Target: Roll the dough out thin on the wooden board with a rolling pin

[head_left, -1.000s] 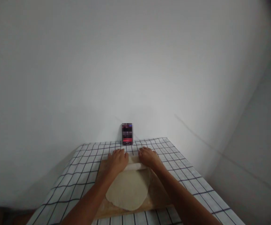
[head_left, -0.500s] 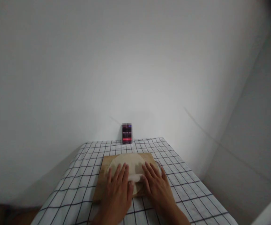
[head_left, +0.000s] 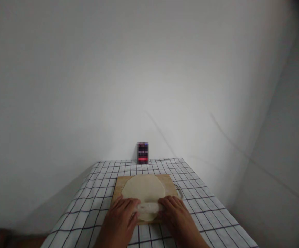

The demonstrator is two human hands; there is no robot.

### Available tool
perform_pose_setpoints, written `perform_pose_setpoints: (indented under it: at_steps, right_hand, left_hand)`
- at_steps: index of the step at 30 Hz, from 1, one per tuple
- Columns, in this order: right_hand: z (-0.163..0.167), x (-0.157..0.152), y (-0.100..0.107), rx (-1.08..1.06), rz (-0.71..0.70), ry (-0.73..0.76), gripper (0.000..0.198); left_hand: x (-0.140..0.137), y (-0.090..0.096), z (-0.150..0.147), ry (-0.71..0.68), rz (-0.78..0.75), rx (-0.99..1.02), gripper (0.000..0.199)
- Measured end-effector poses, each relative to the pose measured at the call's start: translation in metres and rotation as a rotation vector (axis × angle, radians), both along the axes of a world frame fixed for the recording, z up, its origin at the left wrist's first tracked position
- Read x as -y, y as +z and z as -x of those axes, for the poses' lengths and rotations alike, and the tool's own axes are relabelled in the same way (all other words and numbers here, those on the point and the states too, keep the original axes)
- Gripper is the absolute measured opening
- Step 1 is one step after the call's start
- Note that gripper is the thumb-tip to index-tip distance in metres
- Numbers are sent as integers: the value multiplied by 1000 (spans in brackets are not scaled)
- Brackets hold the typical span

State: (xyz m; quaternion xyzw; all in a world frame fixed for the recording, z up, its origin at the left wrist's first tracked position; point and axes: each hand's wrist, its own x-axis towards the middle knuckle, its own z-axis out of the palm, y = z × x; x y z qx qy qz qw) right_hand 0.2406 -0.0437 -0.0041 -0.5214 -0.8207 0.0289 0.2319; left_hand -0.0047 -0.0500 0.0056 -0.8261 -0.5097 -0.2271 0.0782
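Observation:
A flat, rounded sheet of dough (head_left: 144, 187) lies on the wooden board (head_left: 167, 179). Across its near part rests a pale, floury rolling pin (head_left: 149, 207). My left hand (head_left: 123, 214) has its fingers curled over the pin's left end, thumb on the near side. Over the right end bends my right hand (head_left: 174, 213), its thumb hidden. Both ends of the pin are covered by my hands, and a small strip of dough shows on the near side of it.
The board lies on a table with a white, black-checked cloth (head_left: 87, 206). A blurred-out dark upright object (head_left: 143, 152) stands at the far edge against the white wall (head_left: 149, 86). A partly hidden round rim (head_left: 179, 191) shows right of the board.
Both hands have drawn the rolling pin nearer to me, and their fingers went from stretched out to curled over it. More of the dough's far part shows. The view has shifted slightly.

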Motion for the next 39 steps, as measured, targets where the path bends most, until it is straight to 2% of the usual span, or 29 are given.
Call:
perform_pose_setpoints:
  at_steps: [3, 5, 10, 14, 18, 21, 24, 27, 33, 39]
  right_hand:
    - [10, -8, -1, 45, -18, 16, 43]
    - [15, -20, 0, 80, -27, -4, 48]
    - [28, -75, 9, 136, 8, -64, 50]
    - [35, -126, 14, 144, 111, -106, 53]
    - [39, -165, 18, 106, 200, -114, 54]
    - [41, -178, 20, 77, 213, -138, 51]
    - [42, -177, 19, 92, 174, -151, 47]
    - [40, -163, 17, 144, 125, -164, 46]
    - [38, -115, 14, 196, 48, -181, 45]
    - [44, -70, 15, 158, 84, -238, 46]
  left_hand:
    - [-6, -8, 17, -33, -96, -58, 42]
    - [-19, -11, 20, -6, -120, -81, 48]
    - [-77, -6, 11, 186, -11, -88, 44]
    - [-130, 2, 10, 306, 103, -64, 45]
    - [-170, 9, 10, 325, 184, -80, 46]
    - [-184, 11, 9, 317, 186, -83, 45]
    - [-181, 10, 9, 309, 173, -80, 45]
    - [-167, 7, 10, 305, 149, -71, 43]
    - [-122, 0, 9, 346, 103, -49, 46]
    - [-75, 3, 5, 317, 35, -31, 44]
